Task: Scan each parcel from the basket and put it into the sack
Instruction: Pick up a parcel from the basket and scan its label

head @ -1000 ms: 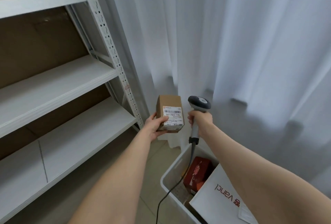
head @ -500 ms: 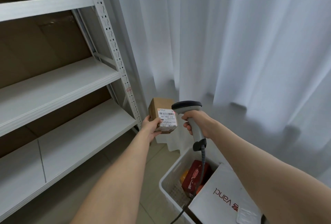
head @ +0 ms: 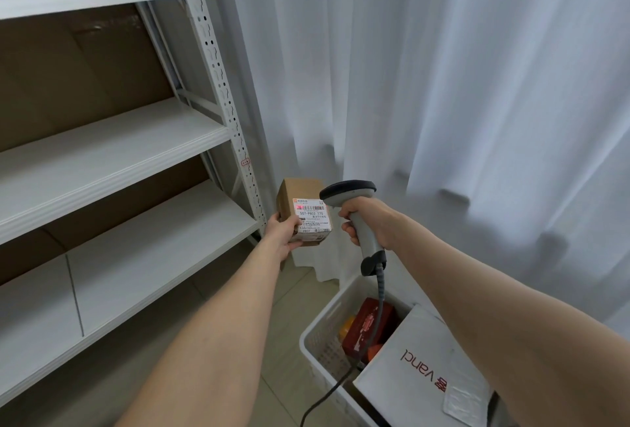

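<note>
Holding the parcel (head: 304, 212) up, high above the basket (head: 323, 341) and off to its left, the left hand (head: 284, 231) cups it from below. The thumb is pinched over the lower corner of the label (head: 312, 220); the fingers go round the back, where I can't see them. The right hand (head: 371, 222) is wrapped round the grip of the scanner (head: 347, 192), directly above the basket's near-left corner. Its head sits just beside the parcel's right edge, and a red glow lies on the barcode.

From my end I judge this is a small, plain cardboard carton, squared off and stiff. It looks light enough for one hand, since it sits steady in a loose cupped hold. The card is matt, so I'd not expect it to slip. The glossy label is the slicker patch, so I'd keep the grip on bare card. The opposite side faces are the best place to hold it, leaving the barcode face uncovered. Whether the contents are fragile I can't tell.

Down in the basket lie a red box (head: 370, 326) and a white mailer (head: 421, 367), with the scanner's cable (head: 379, 304) trailing across them. No sack is in view anywhere round the basket.
</note>
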Action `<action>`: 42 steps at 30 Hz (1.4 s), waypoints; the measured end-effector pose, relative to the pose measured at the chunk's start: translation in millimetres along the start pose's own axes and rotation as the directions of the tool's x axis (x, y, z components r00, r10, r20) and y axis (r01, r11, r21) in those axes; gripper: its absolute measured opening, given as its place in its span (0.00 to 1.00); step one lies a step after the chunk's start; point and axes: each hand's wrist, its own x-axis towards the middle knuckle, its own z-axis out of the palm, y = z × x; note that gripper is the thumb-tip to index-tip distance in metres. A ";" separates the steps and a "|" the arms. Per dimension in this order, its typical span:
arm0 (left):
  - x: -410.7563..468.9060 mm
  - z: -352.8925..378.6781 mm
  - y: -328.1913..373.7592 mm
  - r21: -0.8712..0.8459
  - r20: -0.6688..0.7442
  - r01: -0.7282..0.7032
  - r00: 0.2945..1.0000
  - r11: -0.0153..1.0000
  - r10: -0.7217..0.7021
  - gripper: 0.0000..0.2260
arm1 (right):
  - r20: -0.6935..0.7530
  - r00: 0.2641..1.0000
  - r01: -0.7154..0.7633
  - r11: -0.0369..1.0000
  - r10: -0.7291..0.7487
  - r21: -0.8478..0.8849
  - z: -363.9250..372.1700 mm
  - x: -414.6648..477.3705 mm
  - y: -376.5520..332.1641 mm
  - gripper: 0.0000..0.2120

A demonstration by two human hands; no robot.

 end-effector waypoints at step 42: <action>16.7 -48.6 -3.2 0.036 0.053 0.060 0.997 0.998 -0.062 0.21 | -0.111 0.994 -0.021 1.000 0.018 -0.022 64.0 7.1 7.7 0.06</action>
